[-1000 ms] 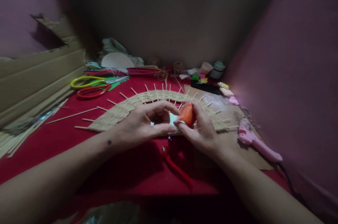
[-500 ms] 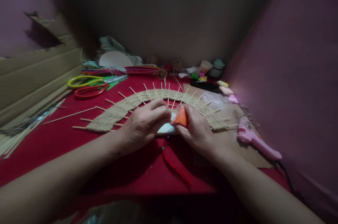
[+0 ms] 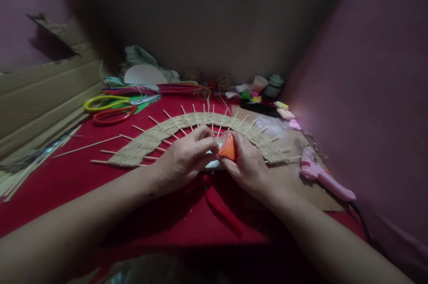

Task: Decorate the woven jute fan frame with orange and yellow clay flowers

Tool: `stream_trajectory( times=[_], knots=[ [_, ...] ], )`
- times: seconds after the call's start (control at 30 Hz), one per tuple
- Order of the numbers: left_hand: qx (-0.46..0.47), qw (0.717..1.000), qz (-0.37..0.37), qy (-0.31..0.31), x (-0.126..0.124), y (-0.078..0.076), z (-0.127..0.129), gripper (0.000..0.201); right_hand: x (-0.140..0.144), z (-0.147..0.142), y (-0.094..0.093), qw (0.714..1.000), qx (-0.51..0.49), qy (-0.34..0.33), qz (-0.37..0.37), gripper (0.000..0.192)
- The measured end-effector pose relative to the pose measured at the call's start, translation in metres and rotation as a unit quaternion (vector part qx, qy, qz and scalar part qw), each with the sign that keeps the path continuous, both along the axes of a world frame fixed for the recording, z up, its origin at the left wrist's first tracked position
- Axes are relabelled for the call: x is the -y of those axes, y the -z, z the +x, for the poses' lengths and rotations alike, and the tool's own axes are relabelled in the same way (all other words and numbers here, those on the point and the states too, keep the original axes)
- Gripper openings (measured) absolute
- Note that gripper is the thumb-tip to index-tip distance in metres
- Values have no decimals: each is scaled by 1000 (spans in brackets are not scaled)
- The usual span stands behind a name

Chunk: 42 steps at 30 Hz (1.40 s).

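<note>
Orange piece (image 3: pixel 228 149): small cone-like shape, narrow end up, long axis near upright; pinched in right hand (image 3: pixel 249 166) fingertips, at that hand's inner edge. Left hand (image 3: pixel 185 157): fingers pressed together, tips touching the piece and a pale card (image 3: pixel 213 163) below it. Woven arc (image 3: pixel 150 139) with stick spokes: just beyond both hands. Glue gun (image 3: pixel 323 176): right of right hand, apart. Scissors (image 3: pixel 110 110): far left.

pink glue gun (image 3: pixel 326 178), scissors (image 3: pixel 110 110), cardboard (image 3: pixel 47 96)
</note>
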<state>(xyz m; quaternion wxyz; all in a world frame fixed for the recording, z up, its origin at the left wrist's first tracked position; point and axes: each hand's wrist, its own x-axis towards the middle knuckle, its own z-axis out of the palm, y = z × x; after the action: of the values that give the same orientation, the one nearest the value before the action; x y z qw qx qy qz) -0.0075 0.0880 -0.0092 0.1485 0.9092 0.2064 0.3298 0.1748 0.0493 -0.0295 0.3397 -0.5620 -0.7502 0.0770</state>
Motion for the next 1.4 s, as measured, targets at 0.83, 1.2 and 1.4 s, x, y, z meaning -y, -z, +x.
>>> stream_trajectory(
  times=[0.83, 1.2, 1.4],
  knots=[
    [105, 969, -223, 32, 8, -1, 3, 9, 5, -5, -5, 998, 51, -8, -37, 31],
    [82, 989, -123, 7, 5, -2, 1, 12, 7, -5, -7, 998, 47, 1, -47, 29],
    [93, 956, -275, 39, 6, -4, 2, 8, 6, -3, -7, 998, 44, -10, -41, 30]
  ],
)
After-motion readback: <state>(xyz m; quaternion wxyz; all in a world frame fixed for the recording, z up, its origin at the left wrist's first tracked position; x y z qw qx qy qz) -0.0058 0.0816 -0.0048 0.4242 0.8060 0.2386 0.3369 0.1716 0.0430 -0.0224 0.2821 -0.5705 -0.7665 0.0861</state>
